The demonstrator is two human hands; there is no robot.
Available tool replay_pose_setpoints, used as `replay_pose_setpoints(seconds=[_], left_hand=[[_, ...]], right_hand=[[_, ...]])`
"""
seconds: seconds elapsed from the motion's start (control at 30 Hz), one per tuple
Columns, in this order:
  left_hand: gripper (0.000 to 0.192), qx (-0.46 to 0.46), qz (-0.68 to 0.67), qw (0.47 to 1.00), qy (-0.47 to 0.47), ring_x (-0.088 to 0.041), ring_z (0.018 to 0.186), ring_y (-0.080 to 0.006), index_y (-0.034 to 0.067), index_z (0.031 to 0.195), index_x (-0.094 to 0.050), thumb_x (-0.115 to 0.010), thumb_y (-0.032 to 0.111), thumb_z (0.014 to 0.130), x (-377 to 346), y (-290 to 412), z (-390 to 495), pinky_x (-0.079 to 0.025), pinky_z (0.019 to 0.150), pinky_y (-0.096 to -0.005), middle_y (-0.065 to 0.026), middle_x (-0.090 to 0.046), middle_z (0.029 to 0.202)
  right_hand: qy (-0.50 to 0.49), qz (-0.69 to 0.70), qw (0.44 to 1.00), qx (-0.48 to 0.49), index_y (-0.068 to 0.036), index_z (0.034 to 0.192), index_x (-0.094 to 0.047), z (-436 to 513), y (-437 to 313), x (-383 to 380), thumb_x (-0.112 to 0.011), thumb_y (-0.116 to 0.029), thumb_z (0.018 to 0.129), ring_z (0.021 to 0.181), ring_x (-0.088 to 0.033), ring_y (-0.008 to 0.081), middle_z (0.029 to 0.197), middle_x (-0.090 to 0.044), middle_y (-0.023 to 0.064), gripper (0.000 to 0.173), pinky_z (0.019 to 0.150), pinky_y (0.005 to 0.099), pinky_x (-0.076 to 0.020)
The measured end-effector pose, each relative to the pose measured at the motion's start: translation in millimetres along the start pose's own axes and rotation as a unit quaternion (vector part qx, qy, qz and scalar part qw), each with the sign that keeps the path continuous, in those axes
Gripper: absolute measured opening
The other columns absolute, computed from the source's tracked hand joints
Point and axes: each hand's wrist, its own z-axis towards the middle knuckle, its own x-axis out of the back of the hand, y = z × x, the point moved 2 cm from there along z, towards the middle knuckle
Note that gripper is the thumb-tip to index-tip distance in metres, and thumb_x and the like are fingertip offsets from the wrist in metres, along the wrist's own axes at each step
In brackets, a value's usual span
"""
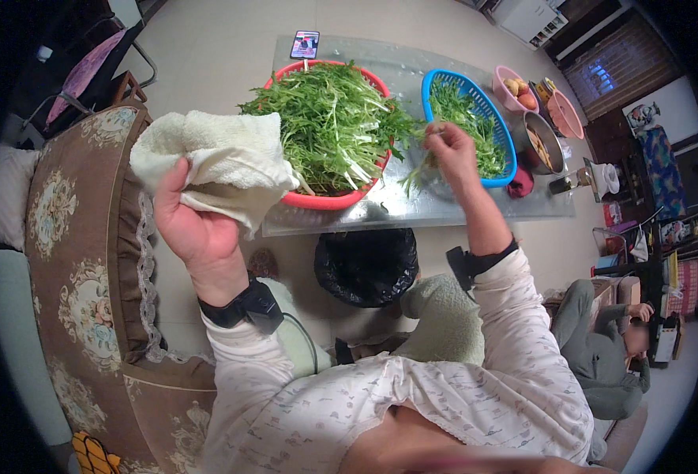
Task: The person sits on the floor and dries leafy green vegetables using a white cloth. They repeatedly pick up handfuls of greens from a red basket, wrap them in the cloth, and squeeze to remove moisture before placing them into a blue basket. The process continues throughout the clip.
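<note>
My left hand (198, 228) holds a pale cream terry towel (221, 142) with the thumb pressed on its folds; its fingers are mostly hidden by the cloth. The towel overlaps the left edge of a red plastic basket (325, 202), heaped with leafy greens (331, 121) with white stems. My right hand (452, 148) pinches a thin sprig of greens (415, 175) between thumb and fingers. It is above the glass-topped table (408, 204), in front of the left rim of a blue slotted basket (508, 148). More loose greens (464, 112) lie inside that blue basket.
A bin (367, 266) lined with a black bag stands between my knees. On the table are a phone (305, 45), a pink basket of potatoes (506, 98) and a metal pot (544, 145). A floral-covered sofa (82, 255) is at left; another person (603, 355) reclines at right.
</note>
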Motion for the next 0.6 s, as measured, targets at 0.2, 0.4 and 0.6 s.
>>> replay_pose_setpoints(seconds=[0.2, 0.4, 0.6], left_hand=[[0.03, -0.007, -0.01, 1.0, -0.008, -0.062, 0.104, -0.0286, -0.001, 0.114, -0.059, -0.054, 0.009, 0.086, -2, 5, -2, -0.046, 0.098, -0.0451, -0.0146, -0.065, 0.111], [0.031, -0.017, 0.039, 0.998, 0.038, -0.061, 0.102, -0.0284, -0.002, 0.113, -0.057, -0.056, 0.009, 0.084, -3, 2, -1, -0.047, 0.094, -0.0435, -0.0143, -0.064, 0.109], [0.032, -0.029, 0.049, 0.997, 0.058, -0.06, 0.102, -0.0283, -0.003, 0.113, -0.055, -0.057, 0.009, 0.083, -7, 4, -6, -0.046, 0.094, -0.043, -0.0146, -0.062, 0.109]], right_hand=[[0.25, -0.49, 0.798, 0.245, -0.011, 0.113, -0.061, 35, -47, 60, -0.068, -0.021, 0.081, 0.088, -0.062, 0.0337, 0.094, -0.064, 0.016, 0.034, 0.078, 0.0418, -0.0499], [0.047, -0.394, 0.906, 0.146, -0.011, 0.093, -0.066, -12, -10, 16, -0.068, -0.018, 0.078, 0.085, -0.064, 0.0328, 0.087, -0.067, 0.0113, 0.017, 0.075, 0.0415, -0.0511], [-0.126, -0.445, 0.885, -0.047, -0.015, 0.103, -0.066, -84, 72, -64, -0.068, -0.031, 0.078, 0.088, -0.063, 0.0315, 0.091, -0.066, 0.011, 0.03, 0.074, 0.0422, -0.0505]])
